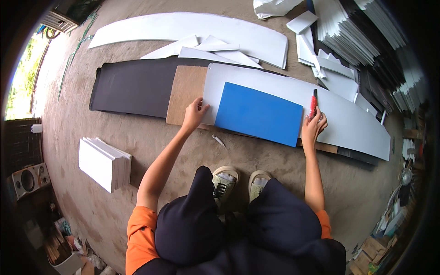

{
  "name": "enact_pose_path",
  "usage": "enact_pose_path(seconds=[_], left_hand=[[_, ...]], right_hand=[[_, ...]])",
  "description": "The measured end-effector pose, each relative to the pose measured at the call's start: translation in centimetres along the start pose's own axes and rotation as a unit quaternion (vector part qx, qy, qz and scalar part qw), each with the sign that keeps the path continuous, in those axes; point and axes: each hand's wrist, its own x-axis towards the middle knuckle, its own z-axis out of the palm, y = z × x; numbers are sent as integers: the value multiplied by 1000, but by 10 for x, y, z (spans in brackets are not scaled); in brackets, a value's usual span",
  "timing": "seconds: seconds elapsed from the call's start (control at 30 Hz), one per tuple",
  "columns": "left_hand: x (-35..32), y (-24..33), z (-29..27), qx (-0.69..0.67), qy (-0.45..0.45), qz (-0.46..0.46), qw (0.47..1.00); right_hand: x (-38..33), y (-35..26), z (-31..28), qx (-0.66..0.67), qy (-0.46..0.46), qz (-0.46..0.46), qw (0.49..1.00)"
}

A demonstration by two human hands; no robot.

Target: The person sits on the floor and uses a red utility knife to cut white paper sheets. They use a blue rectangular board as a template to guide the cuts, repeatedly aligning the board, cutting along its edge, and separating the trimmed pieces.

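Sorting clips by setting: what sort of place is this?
Probably a small workshop for cutting sheet board: bare floor, stacked white panels, offcuts, and the right hand holding a red utility knife at a blue template.

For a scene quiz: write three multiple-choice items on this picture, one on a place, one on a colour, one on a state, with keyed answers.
1. Where does the blue panel lie?
A. on the white sheet
B. on the stack of white boards
C. on the person's lap

2. What colour is the cutter in the right hand?
A. green
B. red
C. yellow

3. What is the left hand doing?
A. hanging in the air
B. gripping the cutter
C. pressing flat on the sheet's edge

Answers: 1 A, the panel rests on the white sheet. 2 B, the handle shows red above the fingers. 3 C, the palm and spread fingers lie at the sheet's left edge.
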Motion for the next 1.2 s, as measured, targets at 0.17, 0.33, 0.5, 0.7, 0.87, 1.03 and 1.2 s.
enact_pose_path(seconds=[0.17,0.33,0.5,0.7,0.87,1.03,1.2], left_hand=[[-1,13,-9,23,-17,12,1000],[-8,26,-11,-28,-15,-6,999],[-5,17,-16,-12,-82,-8,997],[-2,11,-19,-43,-143,22,989],[-2,3,-22,-57,-156,4,986],[-1,6,-25,-94,-180,-15,979],[-2,5,-26,-108,-195,1,975]], right_hand=[[-39,-25,4,60,-105,-53,991],[-30,-44,7,71,-132,-18,989],[-18,-63,12,104,-139,-14,985],[-12,-65,24,87,-143,-2,986],[-10,-74,27,93,-156,15,983],[-11,-71,36,87,-149,12,985],[-5,-64,36,104,-141,-15,984]])
